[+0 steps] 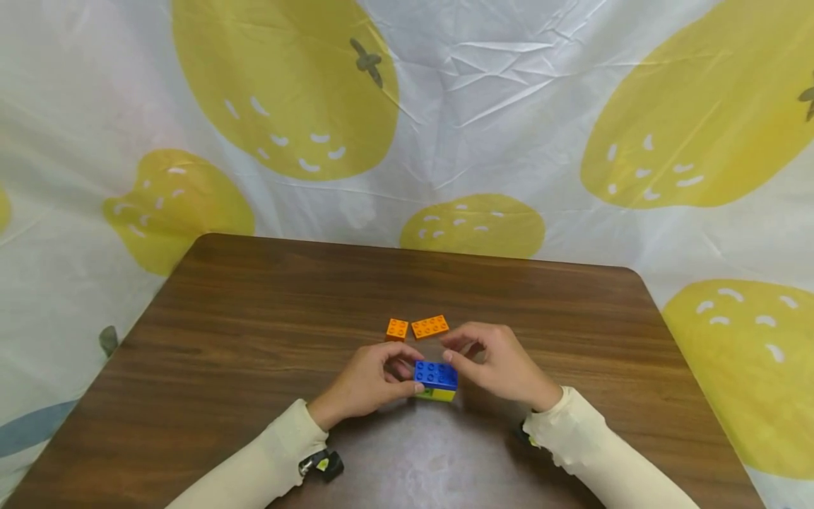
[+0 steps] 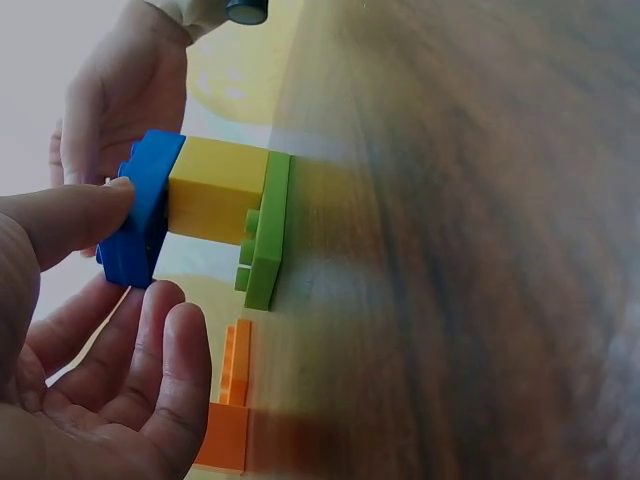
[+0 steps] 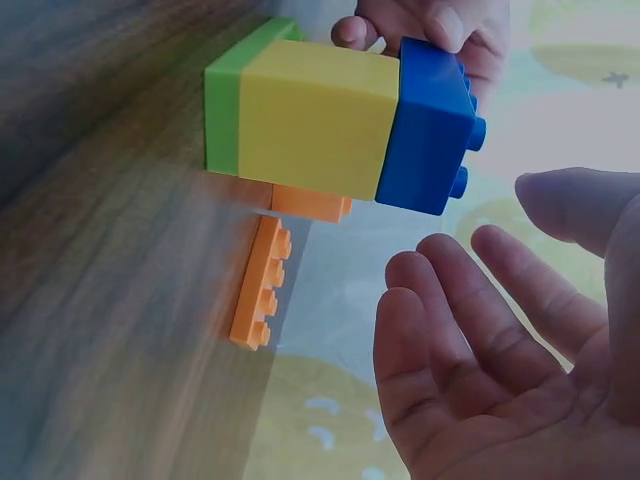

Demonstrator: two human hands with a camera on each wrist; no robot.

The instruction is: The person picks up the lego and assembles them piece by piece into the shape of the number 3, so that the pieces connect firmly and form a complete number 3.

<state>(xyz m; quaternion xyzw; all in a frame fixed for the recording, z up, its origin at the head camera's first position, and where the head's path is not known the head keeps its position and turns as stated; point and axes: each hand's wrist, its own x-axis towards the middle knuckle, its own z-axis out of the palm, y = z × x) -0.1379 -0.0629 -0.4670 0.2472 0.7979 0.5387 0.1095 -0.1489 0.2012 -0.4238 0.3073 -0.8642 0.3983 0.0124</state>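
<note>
White fruit-print cloth [image 1: 483, 127] behind brown table [image 1: 305, 304]

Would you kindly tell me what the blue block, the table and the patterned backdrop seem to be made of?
The blue block looks like hard plastic, smooth with crisp moulded studs. The table seems wood or wood-look laminate, satin, given its grain and soft reflection. The backdrop may be slightly glossy fabric or plastic sheeting: it shows sharp creases.
</note>
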